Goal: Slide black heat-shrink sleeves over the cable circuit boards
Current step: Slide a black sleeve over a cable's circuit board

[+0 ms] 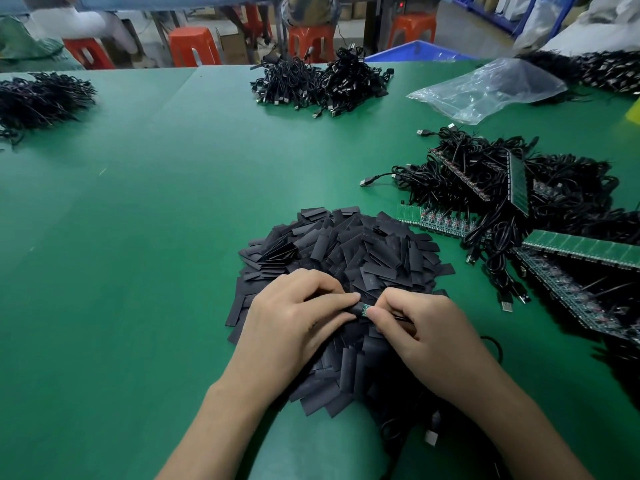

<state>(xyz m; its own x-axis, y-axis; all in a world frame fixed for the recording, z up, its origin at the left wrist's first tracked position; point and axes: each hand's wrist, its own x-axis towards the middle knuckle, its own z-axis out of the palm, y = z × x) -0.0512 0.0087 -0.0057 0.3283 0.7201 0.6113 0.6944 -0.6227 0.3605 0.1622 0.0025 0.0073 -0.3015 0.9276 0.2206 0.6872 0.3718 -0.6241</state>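
One small green circuit board (364, 310) shows between the two hands, low in the middle of the view, just above the pile of loose sleeves (363, 251). Only a short part of it is visible; its left end seems to sit already in the mouth of one black heat-shrink sleeve (353, 310). Board and sleeve share one long axis, which runs left to right across the view, almost level.

The left hand (294, 317) grips the sleeve, thumb and forefinger curled round its right end. The right hand (426, 327) pinches the board from the other side, its fingertips on the green part; the cable behind is hidden under this hand.

So the sleeve lies to the left of the board, and I judge it must travel to the right along that line, or the board to the left into it. Both hands are equally near; they almost touch.

To the right, the bench (138, 220) carries a tangle of black cables (485, 181) with more board strips (433, 220), well apart from the hands.
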